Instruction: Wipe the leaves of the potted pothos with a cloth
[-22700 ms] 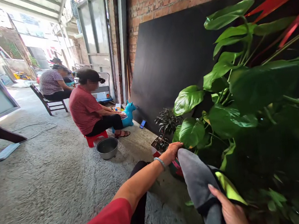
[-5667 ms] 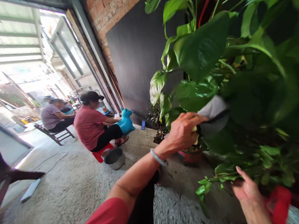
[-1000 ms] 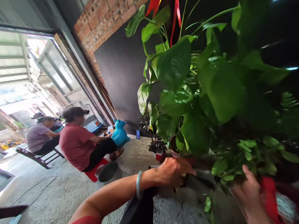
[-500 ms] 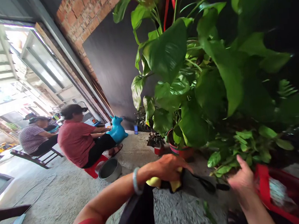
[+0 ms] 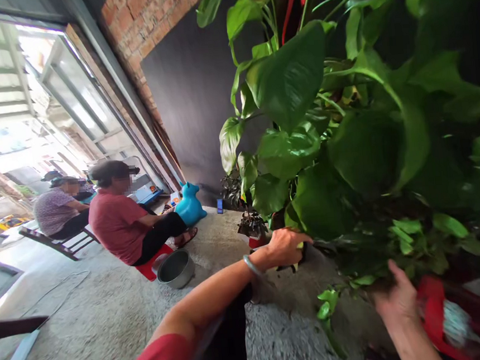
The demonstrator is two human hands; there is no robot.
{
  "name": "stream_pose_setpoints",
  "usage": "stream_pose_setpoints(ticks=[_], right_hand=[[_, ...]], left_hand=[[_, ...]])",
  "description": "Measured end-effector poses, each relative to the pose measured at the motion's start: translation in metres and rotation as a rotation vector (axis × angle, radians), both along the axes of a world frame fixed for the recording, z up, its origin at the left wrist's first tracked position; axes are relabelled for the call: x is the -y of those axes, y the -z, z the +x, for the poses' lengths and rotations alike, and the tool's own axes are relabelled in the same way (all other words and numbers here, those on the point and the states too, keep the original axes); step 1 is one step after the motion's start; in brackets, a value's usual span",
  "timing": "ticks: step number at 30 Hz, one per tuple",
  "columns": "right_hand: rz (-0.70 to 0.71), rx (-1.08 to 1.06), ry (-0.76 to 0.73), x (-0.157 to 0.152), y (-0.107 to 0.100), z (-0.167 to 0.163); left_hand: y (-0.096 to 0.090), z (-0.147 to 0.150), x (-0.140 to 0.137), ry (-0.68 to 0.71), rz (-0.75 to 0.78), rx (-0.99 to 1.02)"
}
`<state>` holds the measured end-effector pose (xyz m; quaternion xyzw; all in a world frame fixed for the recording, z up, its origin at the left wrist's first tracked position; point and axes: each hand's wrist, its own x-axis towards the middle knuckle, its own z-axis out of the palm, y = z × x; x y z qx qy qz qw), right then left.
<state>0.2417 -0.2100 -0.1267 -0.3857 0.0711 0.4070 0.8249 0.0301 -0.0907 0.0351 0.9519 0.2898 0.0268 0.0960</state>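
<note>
With bent, closed-up fingers, gripping a yellow-and-dark cloth (image 5: 300, 246) in the left hand (image 5: 283, 247), mostly hidden under the knuckles, just below big leaves of the tall plant (image 5: 292, 80). Holding the right hand (image 5: 395, 301) spread, with raised thumb well apart from the rest, at the low leafy plant (image 5: 449, 224); too blurred to tell whether touching leaves or only near. Could snag or tear a leaf if dragging the cloth through foliage, likely through not seeing its far end. Might bend the drooping sprig (image 5: 326, 297) between both hands if sweeping low. Could also knock the small potted plant (image 5: 252, 224) near the left hand, or catch the red bag-like thing (image 5: 431, 300) beside the right wrist if drawing back carelessly
</note>
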Motion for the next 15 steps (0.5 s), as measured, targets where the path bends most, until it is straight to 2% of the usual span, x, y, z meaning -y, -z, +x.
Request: stream_pose_setpoints(ticks=[2,4,6,9,12,15], right_hand=[[-0.029,-0.039,0.006,0.0,-0.002,0.003],[-0.075,-0.089,0.012,-0.002,-0.005,0.006],[-0.103,-0.113,-0.011,-0.003,-0.009,0.006],[-0.095,-0.118,-0.067,-0.002,-0.012,0.004],[-0.1,-0.069,-0.044,0.0,-0.009,0.001],[-0.202,0.079,-0.075,0.002,-0.002,-0.004]], left_hand=[[-0.012,-0.008,0.002,0.018,0.071,0.081],[-0.025,-0.009,-0.005,-0.039,0.173,0.168],[-0.027,-0.004,-0.017,-0.123,0.242,0.204],[-0.001,-0.001,-0.029,-0.215,0.172,-0.008],[0.035,-0.025,-0.017,-0.202,-0.088,-0.281],[0.051,-0.064,0.007,-0.21,-0.284,-0.242]])
